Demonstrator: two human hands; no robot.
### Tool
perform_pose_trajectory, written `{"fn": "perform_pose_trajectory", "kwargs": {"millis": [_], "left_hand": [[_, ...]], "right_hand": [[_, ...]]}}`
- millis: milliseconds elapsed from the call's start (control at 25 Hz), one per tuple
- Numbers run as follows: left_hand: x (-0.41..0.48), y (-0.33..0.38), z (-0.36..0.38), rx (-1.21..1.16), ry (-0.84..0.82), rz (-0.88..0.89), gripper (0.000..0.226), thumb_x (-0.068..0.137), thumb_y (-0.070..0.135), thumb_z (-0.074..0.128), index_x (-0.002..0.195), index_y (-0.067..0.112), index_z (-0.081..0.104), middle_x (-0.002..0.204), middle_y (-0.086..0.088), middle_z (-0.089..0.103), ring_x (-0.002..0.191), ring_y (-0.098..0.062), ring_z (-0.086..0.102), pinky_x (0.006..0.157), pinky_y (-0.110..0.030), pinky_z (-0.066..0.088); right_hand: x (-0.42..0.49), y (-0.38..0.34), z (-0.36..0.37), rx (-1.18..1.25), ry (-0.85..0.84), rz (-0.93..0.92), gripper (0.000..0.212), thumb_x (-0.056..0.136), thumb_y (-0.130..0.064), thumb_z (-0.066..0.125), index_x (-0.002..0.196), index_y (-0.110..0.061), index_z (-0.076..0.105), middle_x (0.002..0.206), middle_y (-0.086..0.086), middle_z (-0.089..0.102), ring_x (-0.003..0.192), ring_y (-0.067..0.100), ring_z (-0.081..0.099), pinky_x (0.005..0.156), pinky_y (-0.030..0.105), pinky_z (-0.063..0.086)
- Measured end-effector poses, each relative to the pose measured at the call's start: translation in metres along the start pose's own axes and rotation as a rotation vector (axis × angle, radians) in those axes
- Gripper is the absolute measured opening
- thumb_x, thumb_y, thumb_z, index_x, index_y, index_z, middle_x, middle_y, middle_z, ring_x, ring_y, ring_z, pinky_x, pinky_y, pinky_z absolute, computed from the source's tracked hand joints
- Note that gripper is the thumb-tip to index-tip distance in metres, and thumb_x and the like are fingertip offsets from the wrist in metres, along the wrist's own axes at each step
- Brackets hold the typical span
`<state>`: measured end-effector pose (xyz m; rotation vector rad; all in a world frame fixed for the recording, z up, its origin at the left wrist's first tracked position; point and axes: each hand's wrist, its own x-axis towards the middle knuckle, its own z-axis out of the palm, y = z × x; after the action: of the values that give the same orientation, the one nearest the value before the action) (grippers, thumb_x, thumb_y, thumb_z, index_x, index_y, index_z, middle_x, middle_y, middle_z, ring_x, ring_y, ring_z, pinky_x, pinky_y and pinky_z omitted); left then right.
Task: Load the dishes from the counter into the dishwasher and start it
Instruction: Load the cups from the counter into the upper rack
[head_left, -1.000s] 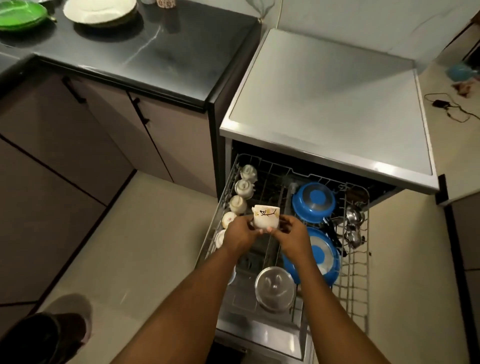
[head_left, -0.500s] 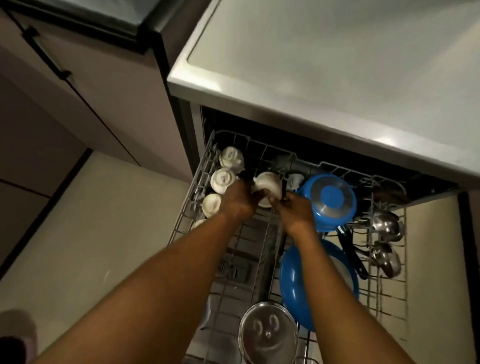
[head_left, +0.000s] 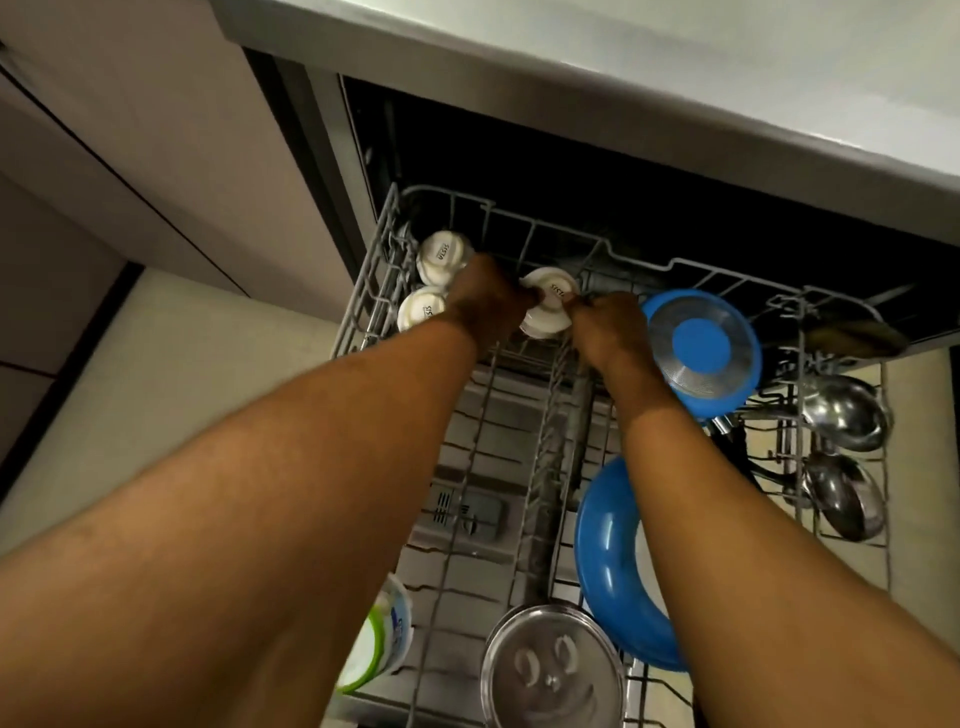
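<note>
The small white ceramic cup (head_left: 549, 301), turned base-up, is held between both hands at the far end of the grey wire dishwasher rack (head_left: 393, 228). The left hand (head_left: 488, 304) grips its left side and the right hand (head_left: 605, 327) pinches its right edge. Two more upturned white cups (head_left: 443, 255) stand just left of the left hand. A round blue pan (head_left: 701, 345) lies just right of the right hand.

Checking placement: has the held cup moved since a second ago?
Yes: the cup, now inverted, went toward the back of the rack, level with the rearmost cups.
</note>
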<state>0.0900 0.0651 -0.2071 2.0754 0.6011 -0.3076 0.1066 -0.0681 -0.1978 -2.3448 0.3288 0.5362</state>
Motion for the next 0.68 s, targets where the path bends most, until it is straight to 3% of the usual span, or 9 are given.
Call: {"fn": "perform_pose_trajectory", "kwargs": {"millis": [120,320,400,560,680], "left_hand": [[0.010,0.006,0.002,0.036,0.009,-0.054,0.030,0.082,0.029,0.079,0.097,0.008,0.064,0.102,-0.017,0.072,0.092,-0.029,0.071,0.081,-0.041,0.059],[0.018,0.006,0.002,0.183,0.026,-0.042,0.045,0.081,0.037,0.079,0.113,0.008,0.066,0.113,-0.012,0.070,0.104,-0.028,0.067,0.082,-0.030,0.053],[0.017,0.003,0.005,0.254,0.038,-0.022,0.047,0.081,0.042,0.077,0.116,0.012,0.067,0.115,-0.010,0.069,0.107,-0.027,0.065,0.076,-0.029,0.047],[0.010,0.008,0.007,0.331,0.087,0.037,0.045,0.085,0.039,0.073,0.119,0.012,0.064,0.118,-0.013,0.066,0.110,-0.030,0.062,0.087,-0.037,0.052],[-0.001,0.012,0.009,0.388,0.114,0.083,0.039,0.091,0.034,0.067,0.121,0.010,0.061,0.121,-0.014,0.063,0.112,-0.033,0.061,0.087,-0.036,0.049]], "right_hand": [[0.012,-0.006,0.003,-0.064,0.013,-0.003,0.042,0.094,-0.039,0.058,0.106,0.000,0.067,0.107,0.019,0.068,0.096,0.033,0.065,0.068,0.033,0.047],[0.018,-0.008,0.007,-0.138,0.072,0.024,0.028,0.096,-0.022,0.058,0.109,0.001,0.064,0.115,0.018,0.066,0.103,0.032,0.063,0.067,0.026,0.039],[0.015,-0.008,0.006,-0.172,0.114,0.034,0.029,0.096,-0.024,0.059,0.110,0.000,0.065,0.116,0.017,0.066,0.104,0.030,0.063,0.066,0.026,0.037],[0.008,-0.012,0.007,-0.193,0.204,0.048,0.032,0.095,-0.027,0.060,0.112,0.000,0.062,0.118,0.018,0.065,0.107,0.031,0.062,0.067,0.028,0.039],[0.002,-0.016,0.008,-0.198,0.228,0.042,0.031,0.095,-0.027,0.059,0.113,-0.001,0.061,0.117,0.017,0.065,0.104,0.031,0.063,0.067,0.027,0.039]]}}
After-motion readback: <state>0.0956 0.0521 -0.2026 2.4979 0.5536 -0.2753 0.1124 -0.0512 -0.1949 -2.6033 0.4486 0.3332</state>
